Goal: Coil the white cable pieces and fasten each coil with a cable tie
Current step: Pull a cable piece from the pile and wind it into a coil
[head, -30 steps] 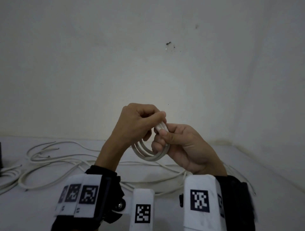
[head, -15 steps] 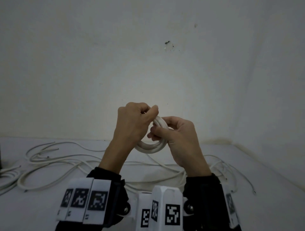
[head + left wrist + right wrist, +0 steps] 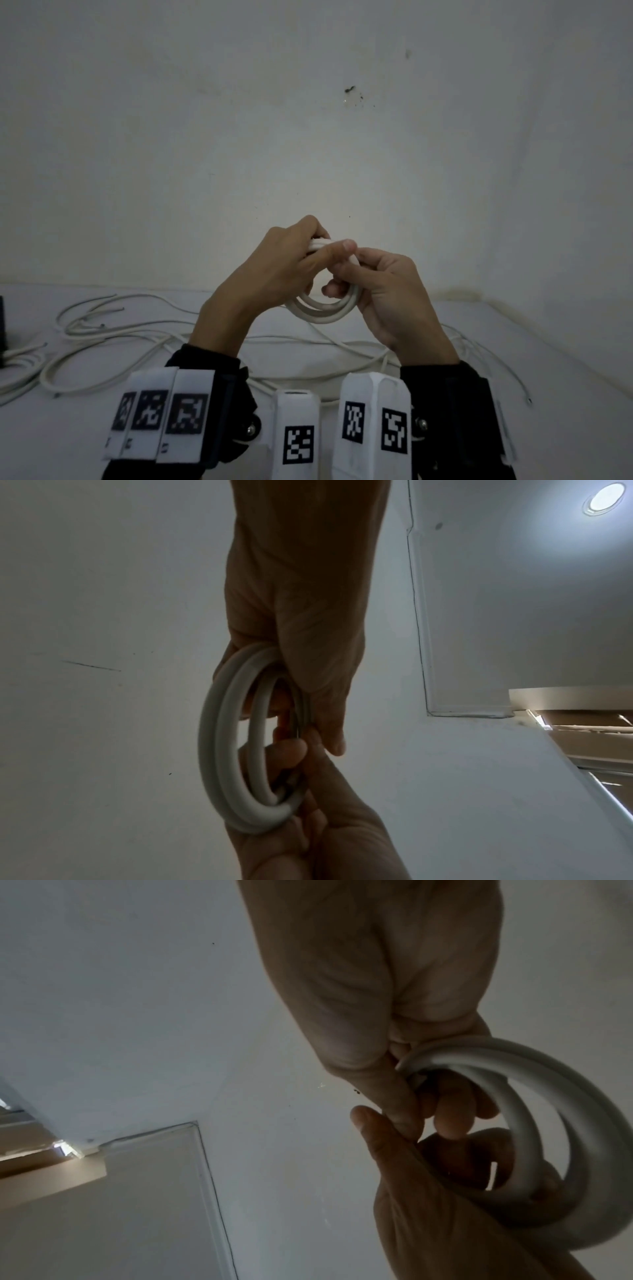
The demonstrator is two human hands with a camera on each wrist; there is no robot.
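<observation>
I hold a small white cable coil (image 3: pixel 322 313) of about three turns in the air above the table (image 3: pixel 342 353), in front of the wall. My left hand (image 3: pixel 305 260) grips the coil's top, its thumb lying across the turns. My right hand (image 3: pixel 363 287) grips the coil's right side, with its fingers curled through the ring. In the left wrist view the coil (image 3: pixel 219 750) stands on edge between both hands. The right wrist view shows the coil (image 3: pixel 548 1096) and a cable end (image 3: pixel 416 1081) at my thumb. I see no cable tie.
Loose white cables (image 3: pixel 113 329) sprawl over the table's left and middle, and thin strands (image 3: pixel 496 363) trail off to the right. A dark object (image 3: pixel 2 325) sits at the left edge. The wall stands close behind the table.
My right hand has rolled over and closed in on the coil, its wrist moving left. The left thumb has come across the top of the turns. The coil stays at about the same height.
</observation>
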